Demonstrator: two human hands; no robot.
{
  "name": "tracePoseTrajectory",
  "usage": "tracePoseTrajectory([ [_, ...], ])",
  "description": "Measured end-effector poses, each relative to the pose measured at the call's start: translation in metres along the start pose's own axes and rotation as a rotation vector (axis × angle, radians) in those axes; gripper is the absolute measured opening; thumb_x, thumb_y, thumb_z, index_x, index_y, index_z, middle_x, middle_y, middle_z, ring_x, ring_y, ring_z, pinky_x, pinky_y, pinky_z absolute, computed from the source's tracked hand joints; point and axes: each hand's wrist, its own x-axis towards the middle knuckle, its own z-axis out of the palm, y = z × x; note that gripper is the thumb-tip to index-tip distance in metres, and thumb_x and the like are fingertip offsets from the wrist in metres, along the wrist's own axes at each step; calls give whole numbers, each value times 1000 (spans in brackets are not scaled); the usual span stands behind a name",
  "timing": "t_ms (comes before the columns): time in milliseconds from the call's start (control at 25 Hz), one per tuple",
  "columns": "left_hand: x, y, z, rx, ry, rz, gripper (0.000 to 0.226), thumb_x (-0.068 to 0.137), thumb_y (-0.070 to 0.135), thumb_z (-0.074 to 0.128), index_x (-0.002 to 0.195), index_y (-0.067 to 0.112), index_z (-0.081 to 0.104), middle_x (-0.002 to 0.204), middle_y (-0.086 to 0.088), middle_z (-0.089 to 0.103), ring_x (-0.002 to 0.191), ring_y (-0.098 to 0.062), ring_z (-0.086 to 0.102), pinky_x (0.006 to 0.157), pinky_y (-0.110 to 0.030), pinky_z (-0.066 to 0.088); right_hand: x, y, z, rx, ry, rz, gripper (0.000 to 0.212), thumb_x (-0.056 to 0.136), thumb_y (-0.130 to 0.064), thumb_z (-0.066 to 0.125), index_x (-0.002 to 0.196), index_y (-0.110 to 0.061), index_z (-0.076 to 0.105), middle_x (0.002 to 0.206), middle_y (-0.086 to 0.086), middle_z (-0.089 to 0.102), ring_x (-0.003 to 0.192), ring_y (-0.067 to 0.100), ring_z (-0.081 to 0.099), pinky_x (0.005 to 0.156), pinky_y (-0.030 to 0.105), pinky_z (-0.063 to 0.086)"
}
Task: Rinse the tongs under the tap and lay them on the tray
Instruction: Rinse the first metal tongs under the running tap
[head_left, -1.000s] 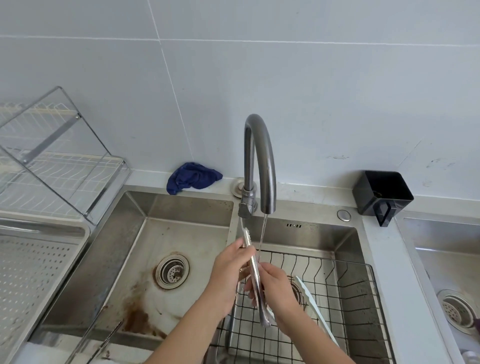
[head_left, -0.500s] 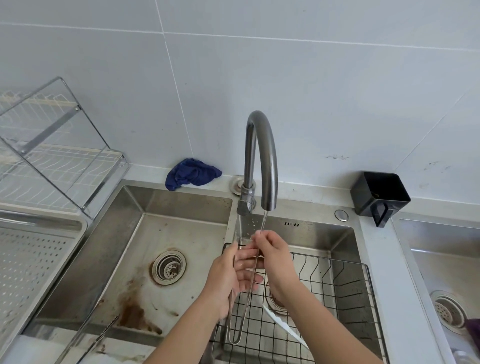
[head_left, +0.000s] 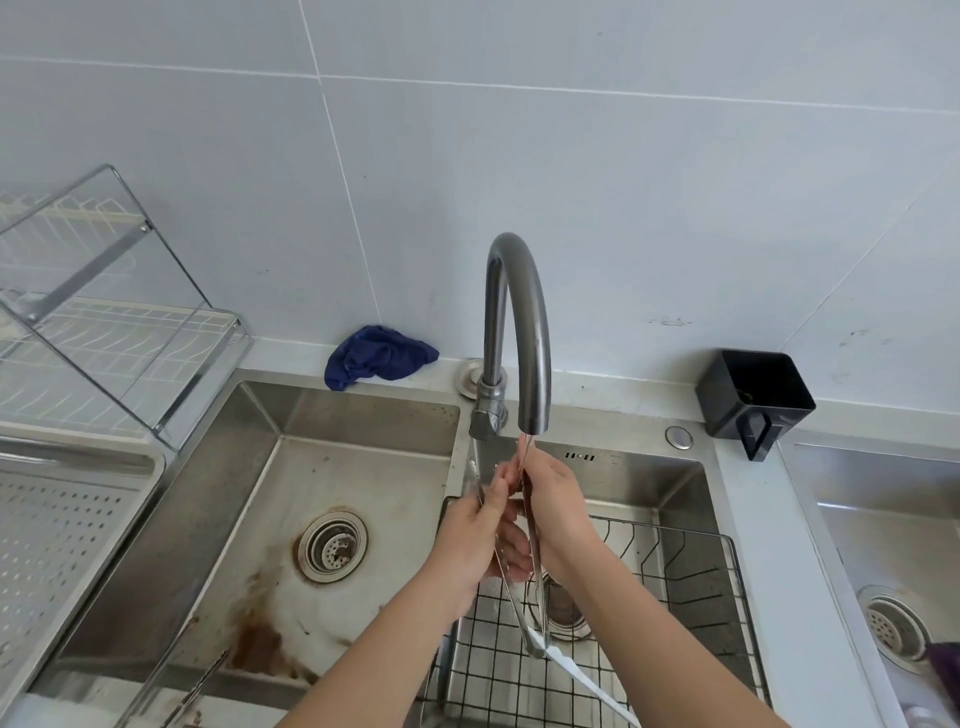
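Thin steel tongs (head_left: 535, 608) hang nearly upright under the grey curved tap (head_left: 524, 332), whose thin stream of water runs onto their upper ends. My left hand (head_left: 480, 535) grips one arm of the tongs, my right hand (head_left: 553, 501) the other, fingers pinched just below the spout. The joined end of the tongs points down over a black wire basket (head_left: 691, 582) in the right basin. The perforated metal tray (head_left: 57, 535) lies at the far left, apart from both hands.
A stained left basin (head_left: 291, 499) with a drain sits between tray and tap. A dish rack (head_left: 104, 322) stands at the back left, a blue cloth (head_left: 379, 356) behind the sink, a black cup (head_left: 753, 397) at right. A white utensil (head_left: 587, 686) lies in the basket.
The tongs have spread into a narrow V. My right hand stayed up by the spout and my left hand has risen along the tongs. The view has shifted slightly.
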Motion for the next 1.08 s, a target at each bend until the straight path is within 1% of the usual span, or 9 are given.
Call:
tracePoseTrajectory([
  [160, 9, 10, 7, -148, 205, -11, 66, 94, 67, 41, 85, 6, 64, 52, -5, 55, 41, -17, 47, 41, -25, 34, -13, 0, -4, -50, -113, -149, 15, 102, -21, 59, 101, -14, 72, 86, 25, 67, 63, 33, 59, 50, 39, 52],
  [240, 10, 13, 11, -177, 213, 14, 65, 96, 65, 39, 82, 10, 70, 62, -11, 63, 50, -22, 56, 45, -27, 40, -14, 3, -2, -196, -39, -270, 15, 102, -18, 58, 103, -21, 73, 93, 17, 74, 71, 28, 66, 56, 39, 56],
  [360, 7, 19, 16, -206, 188, 79, 58, 100, 60, 41, 77, 19, 77, 76, -14, 75, 61, -24, 71, 46, -29, 50, -10, 4, 2, -264, 55, -331, 17, 102, -28, 57, 99, -35, 72, 92, -2, 78, 80, 14, 73, 67, 39, 62],
  [480, 4, 25, 25, -196, 172, 106, 47, 101, 52, 45, 83, 25, 79, 76, -8, 78, 59, -16, 72, 42, -23, 48, -6, 2, 6, -328, 91, -319, 21, 96, -46, 54, 93, -30, 67, 92, 5, 74, 78, 14, 70, 70, 48, 62],
  [560, 3, 29, 27, -146, 142, 120, 34, 102, 43, 51, 89, 25, 77, 77, -3, 77, 60, -10, 70, 43, -21, 48, 1, 0, 8, -392, 134, -298, 25, 97, -45, 53, 89, -24, 64, 88, 5, 74, 78, 15, 71, 70, 53, 61],
  [680, -6, 30, 19, -53, -17, 201, 14, 92, 23, 62, 93, 22, 76, 85, -5, 74, 74, -15, 70, 61, -28, 55, 11, -8, 7, -194, 187, -212, 34, 104, -32, 47, 84, -26, 73, 89, 1, 80, 83, 25, 77, 67, 46, 64],
  [800, -23, 12, -2, 216, -121, 206, 32, 76, 26, 71, 109, 25, 69, 97, -16, 71, 87, -27, 69, 82, -41, 57, 14, -7, 6, 194, 126, -76, 38, 107, -30, 46, 98, -9, 76, 98, 16, 80, 85, 26, 75, 72, 38, 60],
  [960, -42, -17, -29, 322, -13, 133, 5, 92, 20, 61, 96, 20, 64, 74, -5, 67, 58, -18, 57, 53, -36, 47, 5, 21, 11, 75, -10, 18, 22, 103, -19, 54, 111, -11, 73, 98, 11, 76, 82, 21, 69, 77, 40, 60],
  [1080, -49, -22, -55, 513, 98, 148, 14, 94, 25, 58, 82, 29, 64, 69, -3, 64, 53, -16, 51, 49, -33, 41, -6, 41, 11, -221, 35, -52, 23, 94, -7, 63, 114, -18, 66, 87, 3, 76, 79, 18, 74, 79, 44, 63],
])
